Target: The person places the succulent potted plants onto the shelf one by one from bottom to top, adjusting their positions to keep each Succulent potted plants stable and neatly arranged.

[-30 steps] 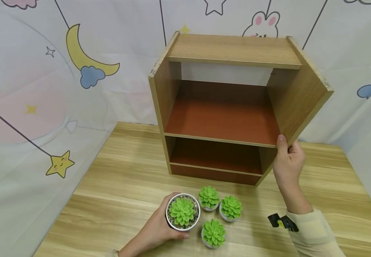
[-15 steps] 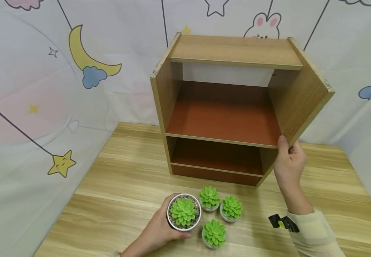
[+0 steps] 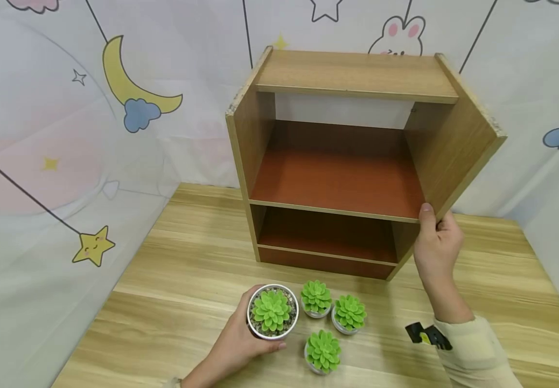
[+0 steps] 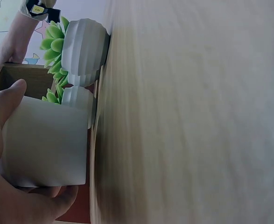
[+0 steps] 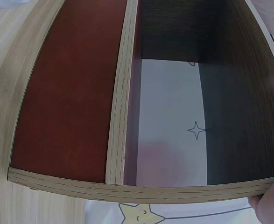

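Note:
In the head view, my left hand [image 3: 236,339] grips a white pot [image 4: 45,142] with a green succulent [image 3: 272,310] set in pebbles. Thumb and fingers lie round the pot's sides; in the left wrist view a thin red strip shows between its base and the tabletop. My right hand [image 3: 435,248] holds the front edge of the right side panel of a wooden shelf unit [image 3: 337,175], thumb on the inner side. Three smaller succulents, a far one [image 3: 316,296], a right one [image 3: 349,312] and a near one [image 3: 323,351], stand right of my left hand.
The shelf unit has a red-brown middle board, a low compartment [image 3: 328,234] and an open back above. It stands on a wood-grain table [image 3: 177,258]. A printed cloth [image 3: 202,81] hangs behind and at both sides.
My left hand and the pot have shifted slightly away from me and to the left. The right hand keeps its hold on the shelf unit, and the small succulents stay put.

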A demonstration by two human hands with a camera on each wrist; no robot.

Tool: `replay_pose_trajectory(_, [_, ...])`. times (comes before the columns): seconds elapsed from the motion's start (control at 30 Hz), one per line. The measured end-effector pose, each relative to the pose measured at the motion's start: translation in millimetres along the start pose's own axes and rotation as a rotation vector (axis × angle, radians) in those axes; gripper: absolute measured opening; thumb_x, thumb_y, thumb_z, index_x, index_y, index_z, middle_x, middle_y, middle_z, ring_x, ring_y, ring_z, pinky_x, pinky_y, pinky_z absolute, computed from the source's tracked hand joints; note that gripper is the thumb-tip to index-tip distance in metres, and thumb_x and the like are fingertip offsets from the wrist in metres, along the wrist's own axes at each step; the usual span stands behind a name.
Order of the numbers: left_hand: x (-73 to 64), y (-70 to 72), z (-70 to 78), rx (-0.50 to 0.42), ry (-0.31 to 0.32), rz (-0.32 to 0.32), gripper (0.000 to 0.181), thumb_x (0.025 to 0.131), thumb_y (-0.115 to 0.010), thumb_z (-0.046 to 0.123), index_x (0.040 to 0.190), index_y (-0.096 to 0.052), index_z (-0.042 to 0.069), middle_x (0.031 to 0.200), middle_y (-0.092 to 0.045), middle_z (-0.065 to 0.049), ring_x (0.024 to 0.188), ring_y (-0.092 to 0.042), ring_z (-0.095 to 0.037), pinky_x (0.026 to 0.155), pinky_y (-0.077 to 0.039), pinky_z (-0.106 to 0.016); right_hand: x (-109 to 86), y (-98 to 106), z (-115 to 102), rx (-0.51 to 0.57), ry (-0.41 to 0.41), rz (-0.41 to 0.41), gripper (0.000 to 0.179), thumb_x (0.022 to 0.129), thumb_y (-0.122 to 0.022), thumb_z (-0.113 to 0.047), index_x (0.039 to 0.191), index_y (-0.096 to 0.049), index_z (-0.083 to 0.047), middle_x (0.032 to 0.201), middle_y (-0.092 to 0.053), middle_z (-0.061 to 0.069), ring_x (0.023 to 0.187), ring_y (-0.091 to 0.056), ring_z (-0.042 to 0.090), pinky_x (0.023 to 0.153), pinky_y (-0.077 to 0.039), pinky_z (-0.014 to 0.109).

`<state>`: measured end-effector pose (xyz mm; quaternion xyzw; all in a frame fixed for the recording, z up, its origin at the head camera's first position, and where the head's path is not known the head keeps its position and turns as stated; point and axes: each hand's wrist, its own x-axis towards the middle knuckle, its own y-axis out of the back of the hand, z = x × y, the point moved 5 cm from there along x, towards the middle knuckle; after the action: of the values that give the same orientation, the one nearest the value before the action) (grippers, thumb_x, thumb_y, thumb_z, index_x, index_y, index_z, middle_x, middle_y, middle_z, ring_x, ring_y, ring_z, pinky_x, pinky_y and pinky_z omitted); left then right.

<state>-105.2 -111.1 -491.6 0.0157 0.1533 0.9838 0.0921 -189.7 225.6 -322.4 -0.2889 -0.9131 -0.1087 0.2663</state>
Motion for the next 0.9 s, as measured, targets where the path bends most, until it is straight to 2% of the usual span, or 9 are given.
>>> replay_pose_trajectory(0.17, [1.4, 1.0, 1.3, -0.019, 0.002, 0.055, 0.113, 0.052, -0.098, 0.03, 0.146, -0.038, 0.025, 0.137, -0.051, 0.003, 0.124, -0.049, -0.022, 0.105, -0.034, -0.054, -0.2, -0.6, -0.3, 0.003, -0.013, -0.003, 0.028, 0.1, -0.051, -0.004, 0.082, -0.054, 0.018, 0.064, -0.045, -0.008, 0.067, -0.043, 0.007, 0.058, -0.035, 0.021])
replay_pose_trajectory(0.33, [3.6, 2.3, 4.4, -0.024, 0.006, 0.09, 0.113, 0.052, -0.099, 0.029, 0.146, -0.037, 0.028, 0.137, -0.052, 0.002, 0.124, -0.05, -0.022, 0.106, -0.034, -0.052, -0.8, 0.2, -0.4, -0.01, -0.022, -0.001, 0.028, 0.1, -0.051, -0.005, 0.083, -0.055, 0.017, 0.064, -0.044, -0.008, 0.066, -0.042, 0.007, 0.057, -0.034, 0.022])
replay_pose_trajectory(0.47, [5.3, 4.0, 8.9, -0.004, -0.001, 0.121, 0.115, 0.052, -0.098, 0.028, 0.148, -0.035, 0.025, 0.138, -0.051, -0.002, 0.125, -0.05, -0.026, 0.105, -0.035, -0.054, -0.5, 0.1, 0.1, -0.005, -0.021, -0.001, 0.029, 0.1, -0.051, -0.005, 0.081, -0.054, 0.017, 0.062, -0.043, -0.01, 0.065, -0.042, 0.007, 0.056, -0.033, 0.021])
replay_pose_trajectory(0.63, [8.3, 4.6, 13.9, 0.002, -0.016, 0.173, 0.113, 0.052, -0.099, 0.023, 0.147, -0.037, 0.027, 0.139, -0.051, 0.0, 0.125, -0.049, -0.024, 0.104, -0.036, -0.053, -0.3, -0.2, 0.6, 0.01, -0.015, -0.001, 0.029, 0.099, -0.051, -0.004, 0.079, -0.052, 0.017, 0.062, -0.043, -0.009, 0.064, -0.041, 0.007, 0.056, -0.033, 0.021])
replay_pose_trajectory(0.83, [11.1, 4.9, 18.5, 0.015, -0.049, 0.228, 0.113, 0.052, -0.099, 0.03, 0.147, -0.038, 0.024, 0.139, -0.052, -0.001, 0.124, -0.05, -0.026, 0.103, -0.037, -0.055, -0.2, 0.0, 2.7, 0.01, -0.01, -0.004, 0.029, 0.1, -0.051, -0.005, 0.079, -0.052, 0.016, 0.062, -0.042, -0.008, 0.064, -0.041, 0.008, 0.055, -0.032, 0.021])
replay_pose_trajectory(0.9, [12.4, 4.6, 20.0, 0.015, -0.048, 0.239, 0.113, 0.052, -0.099, 0.029, 0.147, -0.038, 0.026, 0.139, -0.051, 0.0, 0.125, -0.05, -0.025, 0.103, -0.037, -0.055, -0.3, -0.1, 2.9, 0.008, -0.016, -0.002, 0.029, 0.1, -0.051, -0.005, 0.081, -0.054, 0.016, 0.063, -0.043, -0.008, 0.065, -0.041, 0.008, 0.056, -0.033, 0.021])
